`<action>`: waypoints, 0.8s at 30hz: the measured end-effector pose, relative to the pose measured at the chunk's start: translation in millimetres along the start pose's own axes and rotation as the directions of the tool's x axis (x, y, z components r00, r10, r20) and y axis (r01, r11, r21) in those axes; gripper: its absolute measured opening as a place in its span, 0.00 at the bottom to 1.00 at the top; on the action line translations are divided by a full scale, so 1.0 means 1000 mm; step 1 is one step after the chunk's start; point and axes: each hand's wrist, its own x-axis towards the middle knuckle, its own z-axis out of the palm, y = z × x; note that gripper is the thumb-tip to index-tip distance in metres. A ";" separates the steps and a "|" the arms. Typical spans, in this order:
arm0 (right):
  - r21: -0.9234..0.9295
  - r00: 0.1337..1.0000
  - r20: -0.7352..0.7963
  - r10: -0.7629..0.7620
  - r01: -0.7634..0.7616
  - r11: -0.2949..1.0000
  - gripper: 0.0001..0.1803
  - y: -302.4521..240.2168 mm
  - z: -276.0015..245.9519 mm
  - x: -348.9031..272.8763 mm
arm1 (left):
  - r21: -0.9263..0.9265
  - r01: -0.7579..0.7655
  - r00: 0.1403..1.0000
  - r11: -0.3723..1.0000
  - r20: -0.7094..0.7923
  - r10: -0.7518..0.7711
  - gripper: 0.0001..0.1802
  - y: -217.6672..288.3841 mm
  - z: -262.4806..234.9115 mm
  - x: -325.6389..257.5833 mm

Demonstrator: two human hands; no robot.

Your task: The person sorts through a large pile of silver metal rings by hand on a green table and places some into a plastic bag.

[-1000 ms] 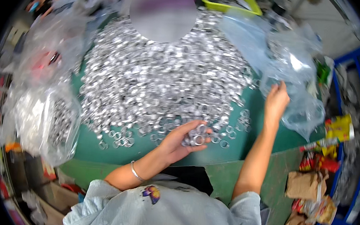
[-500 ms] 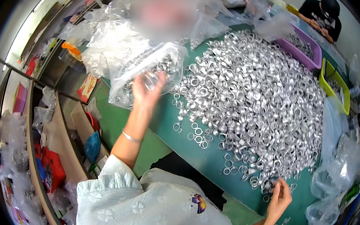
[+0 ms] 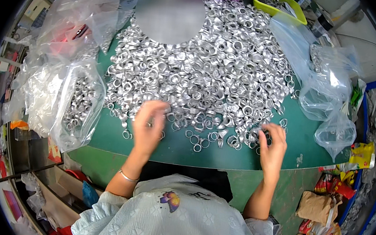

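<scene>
The left hand (image 3: pixel 148 125) lies blurred, fingers loosely spread, on the near edge of the silver ring heap (image 3: pixel 201 69) on the green counter (image 3: pixel 172 147). The right hand (image 3: pixel 272 145) (at four o'clock from the heap) rests fingers curled among loose rings; whether it pinches one cannot be told.

Shiny metal rings (image 3: pixel 200 74), glossy plastic bags (image 3: pixel 65 93)
</scene>
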 end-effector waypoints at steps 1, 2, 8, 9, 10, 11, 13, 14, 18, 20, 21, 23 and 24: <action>0.003 0.999 0.029 0.037 -0.037 0.999 0.09 -0.006 0.003 0.004 | -0.040 -0.082 0.987 0.996 0.134 0.087 0.12 0.010 0.020 0.002; -0.043 0.998 0.043 0.043 -0.041 0.998 0.09 -0.009 0.005 0.007 | -0.089 -0.159 0.949 0.983 0.260 0.177 0.14 0.019 0.039 0.006; -0.169 0.998 0.048 0.043 -0.035 0.985 0.09 0.006 -0.001 0.001 | 0.080 -0.516 0.670 0.853 0.658 0.343 0.17 0.042 0.094 0.029; -0.173 0.996 0.088 0.033 -0.018 0.985 0.09 0.007 0.000 -0.002 | 0.105 -0.553 0.643 0.827 0.685 0.342 0.18 0.044 0.095 0.031; -0.175 0.991 0.129 0.022 0.000 0.985 0.09 0.009 0.001 -0.005 | 0.129 -0.588 0.616 0.798 0.711 0.339 0.19 0.046 0.095 0.033; -0.173 0.993 0.117 0.034 -0.013 0.985 0.10 0.010 0.005 -0.006 | 0.154 -0.631 0.579 0.760 0.746 0.329 0.19 0.044 0.094 0.034; -0.224 0.990 0.135 0.049 -0.018 0.975 0.10 0.007 0.004 -0.005 | 0.134 -0.643 0.568 0.754 0.744 0.351 0.18 0.043 0.095 0.034; -0.248 0.988 0.143 0.056 -0.019 0.969 0.10 0.003 0.003 -0.004 | 0.126 -0.649 0.563 0.751 0.743 0.362 0.18 0.043 0.095 0.036; -0.269 0.968 0.245 -0.058 0.125 0.955 0.12 0.005 0.000 0.007 | 0.040 -0.640 0.582 0.767 0.677 0.451 0.15 0.030 0.104 0.038; -0.193 0.955 0.273 -0.116 0.173 0.966 0.12 0.012 0.000 0.008 | -0.015 -0.567 0.662 0.823 0.585 0.467 0.13 0.029 0.104 0.036; -0.164 0.960 0.252 -0.124 0.168 0.972 0.12 0.014 0.001 0.006 | -0.027 -0.524 0.708 0.851 0.541 0.453 0.13 0.028 0.102 0.036; -0.064 0.976 0.182 -0.117 0.131 0.989 0.11 0.021 0.003 0.002 | -0.031 -0.471 0.754 0.882 0.505 0.420 0.12 0.029 0.101 0.034; 0.008 0.986 0.135 -0.099 0.099 0.995 0.10 0.026 0.006 -0.001 | -0.021 -0.462 0.756 0.887 0.514 0.406 0.11 0.031 0.101 0.033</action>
